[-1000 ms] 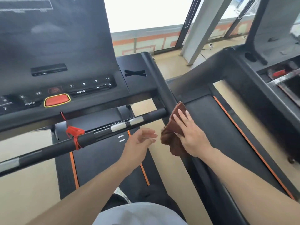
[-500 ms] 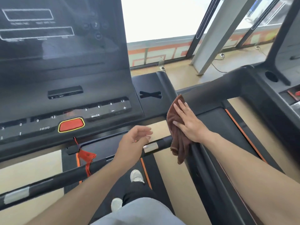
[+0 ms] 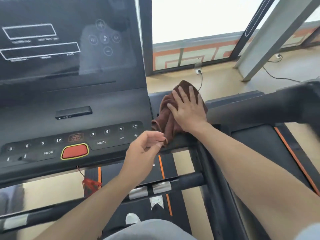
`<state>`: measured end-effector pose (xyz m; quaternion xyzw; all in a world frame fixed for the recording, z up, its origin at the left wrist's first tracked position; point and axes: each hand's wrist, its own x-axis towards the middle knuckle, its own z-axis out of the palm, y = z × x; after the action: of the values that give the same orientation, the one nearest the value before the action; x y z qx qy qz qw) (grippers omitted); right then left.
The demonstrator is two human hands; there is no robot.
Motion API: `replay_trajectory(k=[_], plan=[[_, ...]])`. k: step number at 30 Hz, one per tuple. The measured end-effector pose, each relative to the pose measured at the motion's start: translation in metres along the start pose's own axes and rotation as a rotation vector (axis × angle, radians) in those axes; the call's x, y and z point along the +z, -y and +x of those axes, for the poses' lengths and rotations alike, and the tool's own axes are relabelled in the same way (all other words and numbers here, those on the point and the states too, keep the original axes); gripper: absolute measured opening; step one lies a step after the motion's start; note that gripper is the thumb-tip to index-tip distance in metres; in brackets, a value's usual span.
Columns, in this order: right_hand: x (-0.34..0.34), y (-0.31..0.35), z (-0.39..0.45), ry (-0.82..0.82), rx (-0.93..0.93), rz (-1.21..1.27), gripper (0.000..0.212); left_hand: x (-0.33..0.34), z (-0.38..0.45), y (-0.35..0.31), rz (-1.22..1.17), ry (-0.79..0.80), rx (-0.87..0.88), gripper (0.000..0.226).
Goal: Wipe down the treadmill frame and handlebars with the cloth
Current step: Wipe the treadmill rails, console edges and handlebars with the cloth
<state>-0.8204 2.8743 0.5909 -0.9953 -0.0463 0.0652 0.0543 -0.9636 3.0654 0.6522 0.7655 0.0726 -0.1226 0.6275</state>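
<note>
Right of the console, just above the middle of the frame, the right hand (image 3: 187, 110) lies palm down on the brown cloth (image 3: 166, 118), its fingers (image 3: 181, 94) straight and spread, pressing the cloth against the black treadmill frame (image 3: 181, 144) beside the console's right edge; the cloth is bunched under the palm, with one fold hanging toward the lower left and touching the frame's front lip; the left hand (image 3: 143, 149) hovers at centre frame, just below and left of the cloth, its fingers loosely curled and holding nothing, the fingertips close to the cloth's hanging end, though whether they touch it cannot be told; the console (image 3: 72, 101) fills the upper left of the frame, dark and glossy, with white outlined boxes and round icons on its screen, a row of numbered keys along its lower part, a key marked MODE and a red stop button (image 3: 74, 151) ringed in yellow; a black handlebar (image 3: 187, 181) with two silver sensor plates crosses the lower part of the frame under the left forearm; a red safety cord (image 3: 90, 185) hangs below the console at lower left; a second treadmill's black arm (image 3: 277, 104) reaches in from the right edge; a bright window (image 3: 199, 18) takes up the upper right.
</note>
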Motion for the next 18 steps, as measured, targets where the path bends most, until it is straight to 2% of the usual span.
replay_trajectory(k=[2,4,9,13,18], plan=[[-0.002,0.018,0.023,-0.020,0.066,0.003,0.069,-0.005,0.001,-0.002,-0.001,-0.048,-0.007,0.032],[-0.004,0.029,0.039,-0.025,0.047,0.002,0.069,-0.011,-0.001,-0.003,0.001,-0.092,-0.011,0.036],[-0.012,0.031,0.054,0.053,-0.249,0.057,0.063,-0.018,-0.004,-0.004,-0.002,-0.119,-0.023,0.035],[-0.008,0.029,0.019,0.047,-0.343,0.109,0.060,-0.010,-0.005,-0.002,-0.004,-0.070,-0.036,0.043],[0.004,0.020,-0.069,0.067,-0.387,0.240,0.055,0.005,0.000,-0.004,-0.021,-0.067,-0.009,0.031]])
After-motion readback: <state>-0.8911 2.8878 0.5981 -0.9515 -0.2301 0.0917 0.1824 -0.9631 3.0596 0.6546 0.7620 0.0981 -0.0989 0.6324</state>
